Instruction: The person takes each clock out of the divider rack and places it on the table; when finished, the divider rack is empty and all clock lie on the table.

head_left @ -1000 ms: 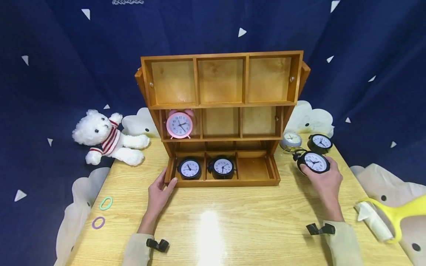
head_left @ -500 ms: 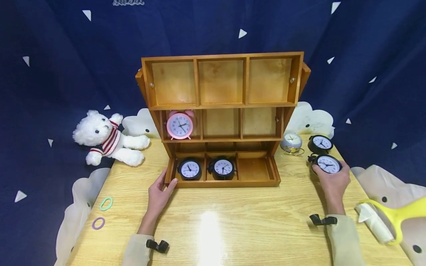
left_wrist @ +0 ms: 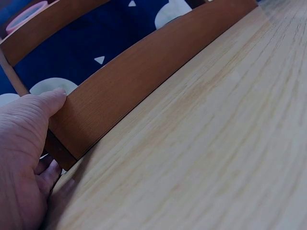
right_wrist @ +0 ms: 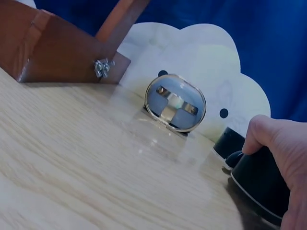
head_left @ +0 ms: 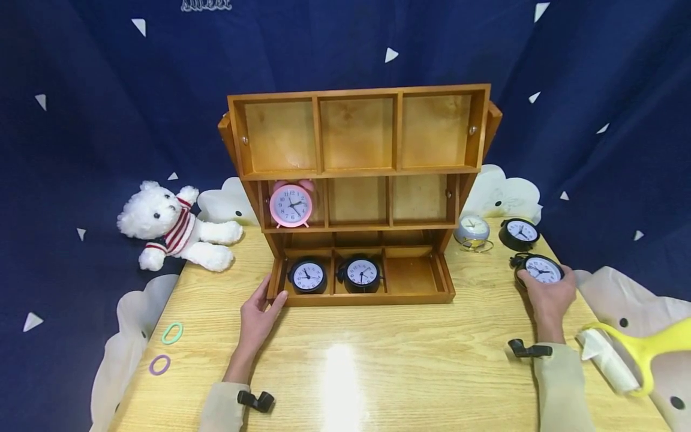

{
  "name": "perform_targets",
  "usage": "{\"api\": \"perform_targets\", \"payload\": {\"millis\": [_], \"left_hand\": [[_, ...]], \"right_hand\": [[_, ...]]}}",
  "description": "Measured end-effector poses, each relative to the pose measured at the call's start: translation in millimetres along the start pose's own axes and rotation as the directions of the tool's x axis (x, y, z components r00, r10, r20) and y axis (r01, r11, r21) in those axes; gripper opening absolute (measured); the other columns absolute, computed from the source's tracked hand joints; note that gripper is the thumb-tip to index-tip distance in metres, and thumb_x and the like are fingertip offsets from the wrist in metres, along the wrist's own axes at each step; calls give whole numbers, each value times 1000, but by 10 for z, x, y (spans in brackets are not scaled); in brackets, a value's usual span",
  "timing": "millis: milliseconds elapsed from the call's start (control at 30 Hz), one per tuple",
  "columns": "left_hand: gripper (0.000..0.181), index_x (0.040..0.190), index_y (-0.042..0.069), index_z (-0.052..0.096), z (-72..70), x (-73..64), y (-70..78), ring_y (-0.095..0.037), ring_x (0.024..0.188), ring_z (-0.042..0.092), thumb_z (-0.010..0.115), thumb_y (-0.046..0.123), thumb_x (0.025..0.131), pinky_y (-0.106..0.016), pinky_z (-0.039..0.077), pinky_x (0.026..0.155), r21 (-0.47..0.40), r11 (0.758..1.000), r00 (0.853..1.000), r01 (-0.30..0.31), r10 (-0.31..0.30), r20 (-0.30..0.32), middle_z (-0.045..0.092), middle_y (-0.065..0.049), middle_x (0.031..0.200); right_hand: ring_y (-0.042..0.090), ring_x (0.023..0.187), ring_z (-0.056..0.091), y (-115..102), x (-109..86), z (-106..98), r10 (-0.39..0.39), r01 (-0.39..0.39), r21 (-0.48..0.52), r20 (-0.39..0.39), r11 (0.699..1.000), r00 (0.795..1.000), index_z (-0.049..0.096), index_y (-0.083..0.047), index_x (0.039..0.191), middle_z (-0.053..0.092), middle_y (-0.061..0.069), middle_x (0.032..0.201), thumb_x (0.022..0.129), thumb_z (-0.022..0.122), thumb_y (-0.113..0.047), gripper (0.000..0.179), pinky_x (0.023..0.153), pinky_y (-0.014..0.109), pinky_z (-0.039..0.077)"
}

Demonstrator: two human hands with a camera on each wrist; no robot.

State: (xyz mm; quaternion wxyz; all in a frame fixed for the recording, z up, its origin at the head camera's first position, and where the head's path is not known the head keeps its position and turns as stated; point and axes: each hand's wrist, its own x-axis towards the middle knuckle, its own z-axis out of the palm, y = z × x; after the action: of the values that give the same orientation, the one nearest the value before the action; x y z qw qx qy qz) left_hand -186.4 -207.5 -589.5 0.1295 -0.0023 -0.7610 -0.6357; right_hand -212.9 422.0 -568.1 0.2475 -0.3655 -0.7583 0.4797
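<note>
Black alarm clock (head_left: 544, 269) is in our right hand (head_left: 552, 298), gripped by its sides, dial up, near the right edge of the bench (head_left: 410, 360); we can't tell if it touches down. Another black clock (head_left: 520, 234) sits just behind. Our left hand (head_left: 259, 313) grips the front left corner of the wooden rack (head_left: 361, 298); two black clocks (head_left: 362, 274) lie in its bottom row.

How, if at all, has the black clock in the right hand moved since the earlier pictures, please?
Yes: in the head view, the held black clock has moved rightward, farther from the wooden shelf.
</note>
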Motion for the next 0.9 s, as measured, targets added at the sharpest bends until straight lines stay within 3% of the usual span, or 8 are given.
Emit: {"api": "perform_targets", "payload": {"millis": [200, 433, 633, 767, 900], "left_hand": [[67, 155, 3, 49, -7, -10, 8, -34, 140, 51, 79, 15, 96, -16, 44, 107, 7, 1000, 1000, 6, -6, -5, 49, -18, 156], [65, 154, 2, 50, -1, 5, 4, -32, 136, 55, 78, 12, 96, -12, 46, 104, -27, 1000, 1000, -1, 1, -1, 51, -18, 154], [63, 153, 3, 51, 2, -9, 26, -31, 137, 55, 77, 12, 96, -12, 45, 104, -34, 999, 1000, 5, -5, -2, 51, -17, 155], [63, 153, 2, 51, 4, -8, 29, -32, 138, 53, 77, 12, 96, -13, 45, 105, -35, 999, 1000, 1, -1, 1, 51, -17, 155], [64, 153, 2, 51, 1, -12, 43, -31, 139, 52, 78, 13, 96, -14, 44, 106, -31, 1000, 1000, -3, 3, 1, 51, -18, 154]], "right_hand": [[33, 141, 42, 42, 53, -3, 8, -8, -1, -2, 1000, 1000, 33, -8, 162, 42, 20, 159, 78, 86, -24, 101, 123, 37, 32], [36, 137, 46, 74, 107, -33, -16, 15, -29, -33, 999, 999, 39, -4, 159, 48, 23, 153, 78, 86, -25, 96, 122, 40, 34], [39, 141, 42, 66, 152, -82, -6, 5, -80, -13, 997, 1000, 34, -2, 160, 43, 24, 157, 79, 84, -30, 100, 125, 43, 32], [41, 142, 41, 60, 154, -108, -19, 14, -115, -40, 993, 999, 35, -4, 159, 44, 24, 156, 78, 84, -30, 99, 124, 48, 32], [46, 145, 36, 41, 160, -142, -13, 9, -192, -19, 981, 1000, 30, -3, 161, 39, 28, 158, 79, 82, -32, 102, 124, 55, 28]]}}
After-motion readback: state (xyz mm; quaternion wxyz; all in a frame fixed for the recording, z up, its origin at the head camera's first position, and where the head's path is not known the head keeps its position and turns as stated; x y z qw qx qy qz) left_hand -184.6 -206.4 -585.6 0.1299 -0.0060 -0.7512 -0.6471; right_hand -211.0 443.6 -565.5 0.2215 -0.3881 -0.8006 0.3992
